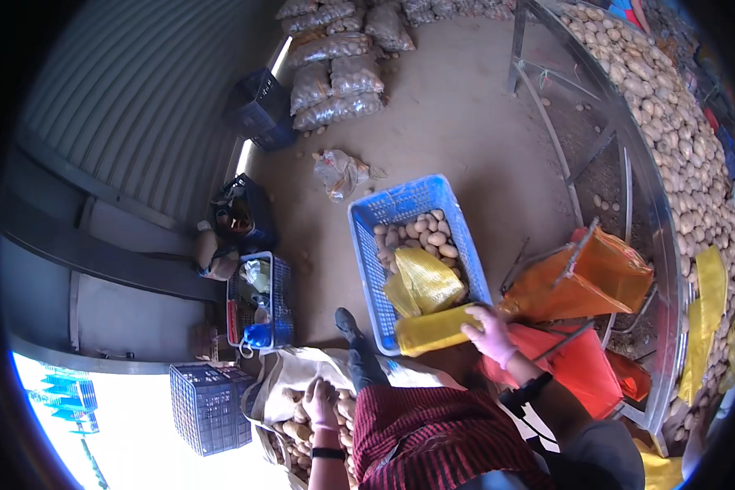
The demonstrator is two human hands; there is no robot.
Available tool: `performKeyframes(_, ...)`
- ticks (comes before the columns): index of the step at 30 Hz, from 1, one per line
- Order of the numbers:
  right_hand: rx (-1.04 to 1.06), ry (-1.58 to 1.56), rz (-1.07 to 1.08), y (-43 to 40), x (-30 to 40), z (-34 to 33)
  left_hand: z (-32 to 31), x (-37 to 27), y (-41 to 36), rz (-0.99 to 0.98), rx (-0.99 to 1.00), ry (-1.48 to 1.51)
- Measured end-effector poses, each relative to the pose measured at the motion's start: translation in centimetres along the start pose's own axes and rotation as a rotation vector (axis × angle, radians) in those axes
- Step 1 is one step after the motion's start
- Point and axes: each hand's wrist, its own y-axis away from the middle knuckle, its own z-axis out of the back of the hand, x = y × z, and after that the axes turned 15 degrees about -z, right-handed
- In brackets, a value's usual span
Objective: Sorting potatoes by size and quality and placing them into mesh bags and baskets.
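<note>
My right hand (495,338), in a pink glove, grips the right end of a folded yellow mesh bag (432,331). That bag lies across the near end of a blue plastic crate (360,245). Inside the crate are brown potatoes (432,231), partly covered by a second, crumpled yellow mesh bag (425,278). My left hand (320,401) is low over potatoes (297,430) in an open white woven sack (306,361). Its fingers look curled and dark at the tips; whether a potato is in them is hidden.
Potatoes cover a metal-framed sorting table (661,202) on the right. Orange (588,275) and red bags (563,361) hang beside it. Filled clear bags (337,79) are stacked at the back. Crates (282,306) line the left wall, and a plastic bag (340,174) lies on the floor.
</note>
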Motion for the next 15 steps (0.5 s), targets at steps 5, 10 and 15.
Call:
performKeyframes(5,0.075,0.265,-0.234,-12.8,-2.9,-16.7,8.2,5.9,-15.6,0.041,0.278,-0.241)
performKeyframes(10,0.082,0.893,-0.61,-23.7,-7.3,-29.0,15.1,11.6,-29.1,0.53,0.282,-0.565)
performKeyframes(15,-0.019,1.183,-0.867,-29.0,-11.1,-31.2,15.6,7.0,-38.5,0.702,0.238,-0.687)
